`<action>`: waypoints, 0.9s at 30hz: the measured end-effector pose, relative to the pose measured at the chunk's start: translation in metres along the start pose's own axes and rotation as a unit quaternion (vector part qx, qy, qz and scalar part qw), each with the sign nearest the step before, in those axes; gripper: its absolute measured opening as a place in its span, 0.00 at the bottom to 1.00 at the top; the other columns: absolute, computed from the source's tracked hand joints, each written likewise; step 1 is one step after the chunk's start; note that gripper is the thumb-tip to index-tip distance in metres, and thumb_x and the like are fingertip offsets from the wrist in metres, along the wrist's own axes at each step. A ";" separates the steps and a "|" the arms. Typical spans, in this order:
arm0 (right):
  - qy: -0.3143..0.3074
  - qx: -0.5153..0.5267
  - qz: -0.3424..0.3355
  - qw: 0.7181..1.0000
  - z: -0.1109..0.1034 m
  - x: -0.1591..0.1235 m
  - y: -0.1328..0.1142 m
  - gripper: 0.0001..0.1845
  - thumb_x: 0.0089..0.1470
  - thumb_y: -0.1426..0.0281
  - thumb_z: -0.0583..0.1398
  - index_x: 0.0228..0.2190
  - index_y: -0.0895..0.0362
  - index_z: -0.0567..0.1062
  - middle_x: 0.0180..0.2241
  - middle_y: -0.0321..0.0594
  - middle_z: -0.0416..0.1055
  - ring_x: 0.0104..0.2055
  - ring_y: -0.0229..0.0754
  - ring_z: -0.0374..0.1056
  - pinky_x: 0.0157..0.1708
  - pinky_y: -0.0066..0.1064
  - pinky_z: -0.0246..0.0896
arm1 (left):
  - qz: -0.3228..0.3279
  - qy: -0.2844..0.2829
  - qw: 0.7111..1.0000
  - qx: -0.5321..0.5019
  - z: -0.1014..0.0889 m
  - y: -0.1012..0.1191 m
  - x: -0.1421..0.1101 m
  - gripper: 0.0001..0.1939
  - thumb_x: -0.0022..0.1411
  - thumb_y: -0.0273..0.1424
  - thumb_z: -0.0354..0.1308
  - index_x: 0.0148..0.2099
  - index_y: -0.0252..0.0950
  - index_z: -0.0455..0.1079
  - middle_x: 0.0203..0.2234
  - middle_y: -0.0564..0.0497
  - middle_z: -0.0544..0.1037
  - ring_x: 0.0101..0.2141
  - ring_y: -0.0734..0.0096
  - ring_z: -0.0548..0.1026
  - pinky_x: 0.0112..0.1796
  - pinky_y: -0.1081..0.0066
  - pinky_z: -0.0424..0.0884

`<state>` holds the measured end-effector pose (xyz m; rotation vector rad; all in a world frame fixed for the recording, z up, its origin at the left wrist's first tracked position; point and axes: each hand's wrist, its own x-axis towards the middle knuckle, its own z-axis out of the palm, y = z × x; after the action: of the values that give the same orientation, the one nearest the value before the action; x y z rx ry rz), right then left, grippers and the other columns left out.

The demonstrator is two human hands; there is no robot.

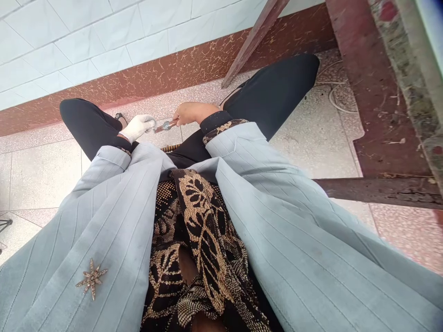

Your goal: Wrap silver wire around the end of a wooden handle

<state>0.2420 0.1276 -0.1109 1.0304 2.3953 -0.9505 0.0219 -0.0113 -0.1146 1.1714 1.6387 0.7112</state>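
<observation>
Between my spread knees, my right hand (195, 113), bare, is wrapped round one end of a short reddish-brown tool handle (175, 123) that looks wooden. Grey wire or metal coils (166, 125) circle the handle's middle, and its left end points at my other hand. My left hand (138, 127) wears a white glove, and its fingers are curled closed right by that end. A small curved pale piece shows at the gloved fingertips. Whether it belongs to the tool, and what the fingers grip, I cannot make out.
A tiled wall with a brown marbled base strip (148, 76) rises ahead. On the right stands dark red wooden furniture (384, 115), with a slanted wooden leg (254, 41) and a low crossbar (380, 190). A pale cable (337, 102) loops on the tiled floor (48, 168).
</observation>
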 end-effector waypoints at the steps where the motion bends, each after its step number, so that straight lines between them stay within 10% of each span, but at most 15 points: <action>1: -0.025 0.000 -0.001 1.000 -0.002 -0.001 0.003 0.21 0.80 0.60 0.75 0.62 0.62 0.96 0.42 0.52 0.88 0.53 0.58 0.86 0.57 0.41 0.75 | -0.006 0.018 1.000 -0.013 -0.001 0.001 -0.001 0.15 0.72 0.18 0.73 0.36 0.37 0.74 0.23 0.57 0.71 0.25 0.76 0.66 0.31 0.72 0.64; 8: -0.099 0.154 -0.115 0.976 -0.017 -0.010 0.020 0.25 0.78 0.62 0.78 0.67 0.62 0.92 0.33 0.37 0.79 0.33 0.35 0.68 0.40 0.28 0.65 | -0.032 0.068 0.992 -0.099 -0.004 0.002 -0.005 0.08 0.82 0.26 0.71 0.46 0.36 0.76 0.23 0.57 0.70 0.25 0.75 0.70 0.32 0.75 0.69; 17: 0.074 0.358 -0.144 0.920 -0.009 -0.018 0.008 0.21 0.90 0.64 0.65 0.73 0.60 0.81 0.33 0.35 0.74 0.37 0.36 0.65 0.41 0.24 0.68 | -0.017 -0.013 0.996 -0.092 0.003 -0.006 0.002 0.11 0.80 0.22 0.69 0.40 0.35 0.81 0.22 0.54 0.75 0.25 0.74 0.71 0.33 0.74 0.69; 22: 0.176 0.289 -0.017 0.941 -0.004 0.001 0.009 0.25 0.92 0.63 0.59 0.78 0.59 0.80 0.35 0.40 0.77 0.38 0.42 0.71 0.40 0.28 0.70 | 0.022 -0.138 0.988 -0.060 0.007 -0.013 0.003 0.14 0.77 0.22 0.77 0.36 0.35 0.81 0.21 0.55 0.75 0.23 0.75 0.70 0.34 0.72 0.69; 27: 0.076 0.082 0.022 0.993 -0.002 0.011 0.016 0.13 0.80 0.72 0.72 0.59 0.64 0.94 0.36 0.48 0.82 0.55 0.53 0.84 0.57 0.35 0.72 | 0.050 -0.063 0.993 -0.081 0.003 -0.014 0.005 0.15 0.80 0.23 0.71 0.36 0.36 0.79 0.19 0.57 0.70 0.23 0.75 0.68 0.34 0.73 0.71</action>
<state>0.2467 0.1427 -0.1230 1.2515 2.4365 -1.1051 0.0192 -0.0116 -0.1293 1.1623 1.3991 0.8033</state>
